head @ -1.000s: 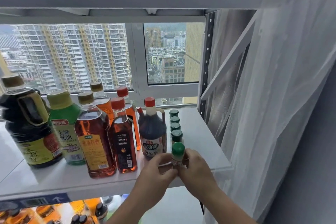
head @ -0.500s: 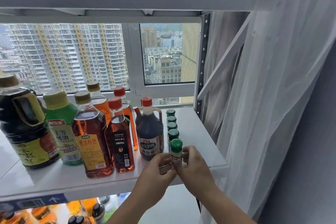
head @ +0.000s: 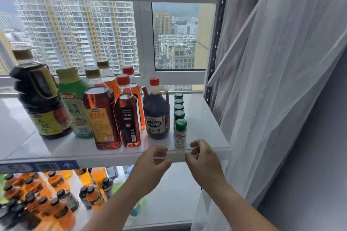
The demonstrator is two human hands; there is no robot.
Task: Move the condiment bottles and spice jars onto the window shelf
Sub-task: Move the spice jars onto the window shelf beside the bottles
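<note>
Rate the task as well advanced, with condiment bottles [head: 101, 110] and five spice jars [head: 179, 114] upright on the window shelf [head: 206, 127], left hand [head: 152, 161] and right hand [head: 202, 159] loosely curled, empty, just short of the front jar [head: 180, 135], further bottles [head: 56, 202] below perhaps pending.

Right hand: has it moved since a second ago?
Yes. The right hand has let go of the front jar and drawn back to the front edge of the shelf.

Glossy white shelf [head: 202, 118], clear plastic bottles [head: 105, 114], sheer cloth curtain [head: 281, 80].
</note>
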